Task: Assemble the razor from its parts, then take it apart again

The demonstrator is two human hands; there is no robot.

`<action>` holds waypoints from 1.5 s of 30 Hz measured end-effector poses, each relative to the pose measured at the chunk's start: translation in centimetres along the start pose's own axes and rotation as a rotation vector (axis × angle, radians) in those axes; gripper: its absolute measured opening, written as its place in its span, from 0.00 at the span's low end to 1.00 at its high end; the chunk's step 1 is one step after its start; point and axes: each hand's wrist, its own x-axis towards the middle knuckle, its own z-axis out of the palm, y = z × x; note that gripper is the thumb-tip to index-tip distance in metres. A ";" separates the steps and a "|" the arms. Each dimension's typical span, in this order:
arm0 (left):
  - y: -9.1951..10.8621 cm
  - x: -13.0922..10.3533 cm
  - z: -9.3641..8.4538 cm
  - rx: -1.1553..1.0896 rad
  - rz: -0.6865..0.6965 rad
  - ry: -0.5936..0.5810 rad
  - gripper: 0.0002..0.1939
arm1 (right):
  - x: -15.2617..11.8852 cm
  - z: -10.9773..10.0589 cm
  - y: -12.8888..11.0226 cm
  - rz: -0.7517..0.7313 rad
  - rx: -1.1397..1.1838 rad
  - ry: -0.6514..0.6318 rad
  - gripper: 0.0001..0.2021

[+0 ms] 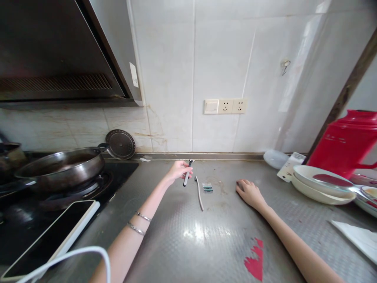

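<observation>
My left hand (179, 170) is closed around a razor (187, 176) with a slim grey handle, a black lower end and a small crosswise head at the top. It is held nearly upright, slightly tilted, above the steel counter (165, 236). Just right of it lies a thin, slightly curved white stick (199, 194) with a dark upper end; its kind I cannot make out. Beside that sits a small clear case (207, 187) with teal pieces inside. My right hand (249, 192) rests on the counter farther right, fingers loosely spread, holding nothing visible.
On the left, a steel pan (64, 165) stands on the black stove, with a phone (50, 239) and white cable (88, 249) nearer me. Bowls (321, 188) and a red thermos (344, 145) stand at right. A torn red patch (255, 263) marks the front.
</observation>
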 end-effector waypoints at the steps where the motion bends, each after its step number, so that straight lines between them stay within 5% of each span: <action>1: 0.1 0.0 0.1 0.000 0.001 -0.002 0.13 | 0.0 0.0 0.1 0.004 0.004 0.000 0.18; 8: 1.0 -0.5 0.4 -0.001 0.021 -0.026 0.16 | 0.5 -1.9 -1.1 0.041 0.065 0.020 0.19; 11: 1.6 -0.9 0.5 0.005 0.031 -0.029 0.15 | 0.4 -3.8 -4.5 -0.006 0.069 0.025 0.15; 18: 2.3 -1.3 0.6 0.020 0.035 -0.023 0.11 | -0.6 -5.1 -14.9 -0.131 0.013 -0.236 0.14; 23: 2.4 -1.4 0.6 0.017 0.030 -0.021 0.11 | -0.4 -4.6 -18.1 -0.150 -0.025 -0.285 0.16; 37: 2.3 -1.3 0.5 0.006 0.038 -0.041 0.12 | 0.2 -3.7 -20.2 -0.075 -0.007 -0.372 0.16; 45: 2.9 -1.6 0.6 -0.022 0.096 -0.053 0.12 | 2.6 -8.6 -16.2 -0.171 0.261 -0.279 0.16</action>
